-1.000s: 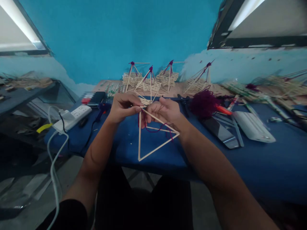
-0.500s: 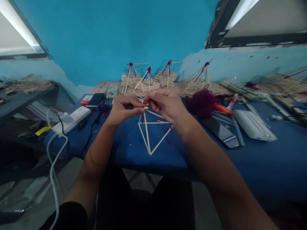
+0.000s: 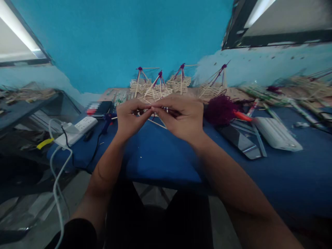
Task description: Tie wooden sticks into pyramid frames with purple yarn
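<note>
Blue wall (image 3: 116, 41) fills the upper part of the frame, and a table (image 3: 160, 155) under dark blue cloth stretches across the middle. At the center, the left hand (image 3: 132, 116) and the right hand (image 3: 184, 116) meet fingertip to fingertip, each pinched narrow, thumb to forefinger, on a stick frame (image 3: 157, 123). Their fingers cover most of it; a few thin sticks show between and just below the hands, but the spot being pinched is hidden. Behind them, in the upper middle, stand stick models (image 3: 160, 92) with purple knots at their tips. Right of the right hand sits a purple yarn bundle (image 3: 220, 110), with a dark phone (image 3: 241, 141) just below it and a white block (image 3: 277, 134) farther right. Left of the left hand lie a blue glue gun (image 3: 105, 123) and a white power strip (image 3: 77, 129).
</note>
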Tool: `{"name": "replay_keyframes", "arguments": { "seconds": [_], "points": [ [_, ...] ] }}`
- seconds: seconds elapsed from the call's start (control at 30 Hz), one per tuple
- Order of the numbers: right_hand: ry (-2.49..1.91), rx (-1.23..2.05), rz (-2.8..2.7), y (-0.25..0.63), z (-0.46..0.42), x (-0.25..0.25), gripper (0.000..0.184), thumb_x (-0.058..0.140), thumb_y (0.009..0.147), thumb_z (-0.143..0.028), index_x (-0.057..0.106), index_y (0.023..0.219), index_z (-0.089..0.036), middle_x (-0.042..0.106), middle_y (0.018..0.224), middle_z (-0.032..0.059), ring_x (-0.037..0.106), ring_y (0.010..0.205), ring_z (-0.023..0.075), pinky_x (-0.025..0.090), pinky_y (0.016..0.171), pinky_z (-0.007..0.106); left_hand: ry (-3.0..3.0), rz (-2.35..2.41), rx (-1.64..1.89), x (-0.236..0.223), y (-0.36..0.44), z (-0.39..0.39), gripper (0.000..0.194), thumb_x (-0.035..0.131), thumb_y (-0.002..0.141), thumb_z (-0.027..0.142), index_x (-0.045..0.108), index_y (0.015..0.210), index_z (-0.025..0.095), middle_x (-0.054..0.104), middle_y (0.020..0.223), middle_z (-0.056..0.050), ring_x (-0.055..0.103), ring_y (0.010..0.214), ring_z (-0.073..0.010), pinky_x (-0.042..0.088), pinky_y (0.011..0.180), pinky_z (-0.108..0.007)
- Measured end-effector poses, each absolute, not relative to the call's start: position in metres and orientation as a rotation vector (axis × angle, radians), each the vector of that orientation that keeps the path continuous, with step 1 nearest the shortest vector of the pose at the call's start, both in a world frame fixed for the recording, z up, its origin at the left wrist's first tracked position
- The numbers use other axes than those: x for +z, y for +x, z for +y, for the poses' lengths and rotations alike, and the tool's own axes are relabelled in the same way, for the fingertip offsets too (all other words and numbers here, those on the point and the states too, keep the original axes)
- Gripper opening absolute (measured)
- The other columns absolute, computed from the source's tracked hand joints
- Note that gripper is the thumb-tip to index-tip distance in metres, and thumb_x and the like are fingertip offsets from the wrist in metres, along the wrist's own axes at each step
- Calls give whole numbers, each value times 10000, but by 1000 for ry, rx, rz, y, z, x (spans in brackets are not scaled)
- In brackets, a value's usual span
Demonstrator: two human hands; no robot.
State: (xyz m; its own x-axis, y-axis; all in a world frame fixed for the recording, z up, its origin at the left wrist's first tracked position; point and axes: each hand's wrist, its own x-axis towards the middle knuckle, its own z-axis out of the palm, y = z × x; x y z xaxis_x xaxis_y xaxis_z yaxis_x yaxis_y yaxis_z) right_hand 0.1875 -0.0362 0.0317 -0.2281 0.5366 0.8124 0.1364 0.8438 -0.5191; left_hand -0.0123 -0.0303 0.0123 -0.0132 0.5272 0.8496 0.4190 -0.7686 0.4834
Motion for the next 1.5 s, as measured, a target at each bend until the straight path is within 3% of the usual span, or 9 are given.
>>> {"name": "replay_keyframes", "arguments": {
  "seconds": [0.17, 0.57, 0.83, 1.1, 1.27, 1.5],
  "points": [
    [-587, 332, -1805, 186, -41, 29, 260, 749, 1049, -493, 886, 1049, -272, 795, 909, 81, 713, 852, 235, 593, 816, 376, 2113, 1185, 2107, 11, -11, -32, 321, 943, 903, 568, 887, 910, 253, 796, 775, -15, 633, 647, -131, 505, 655, -294],
    [-709, 177, -1887, 189, -37, 30, 180, 710, 993, -315, 803, 852, -253, 587, 649, 15, 589, 686, 198, 497, 761, 357, 2205, 1212, 2289, 6, -8, -28, 175, 885, 967, 446, 914, 933, 277, 790, 767, -21, 612, 626, -139, 517, 651, -304],
    [-625, 87, -1922, 187, -37, 28, 195, 640, 950, -214, 784, 821, -235, 574, 630, -3, 557, 644, 163, 462, 711, 319, 2188, 1189, 2226, 6, -7, -27, 243, 830, 1005, 494, 911, 1004, 264, 779, 809, -31, 606, 667, -144, 524, 668, -298],
    [-698, 257, -1843, 187, -26, 26, 137, 669, 902, -295, 724, 794, -231, 644, 688, 10, 549, 655, 169, 479, 744, 333, 2117, 1186, 2235, 7, -6, -29, 356, 816, 1010, 608, 887, 983, 260, 798, 871, -42, 687, 754, -153, 545, 682, -283],
    [-778, 420, -1826, 191, -14, 22, 168, 647, 883, -302, 712, 750, -221, 657, 670, 3, 528, 624, 154, 418, 681, 316, 1965, 1044, 2225, 5, -13, -23, 381, 872, 957, 637, 866, 986, 257, 777, 879, -31, 682, 766, -145, 532, 676, -281],
    [-867, 328, -1756, 224, 6, 35, 209, 675, 846, -267, 642, 648, -212, 578, 612, 1, 478, 586, 142, 317, 614, 316, 1662, 1111, 2334, 3, -37, 1, 368, 898, 918, 614, 838, 1005, 262, 807, 943, -18, 700, 797, -135, 542, 680, -266]
  ]
}}
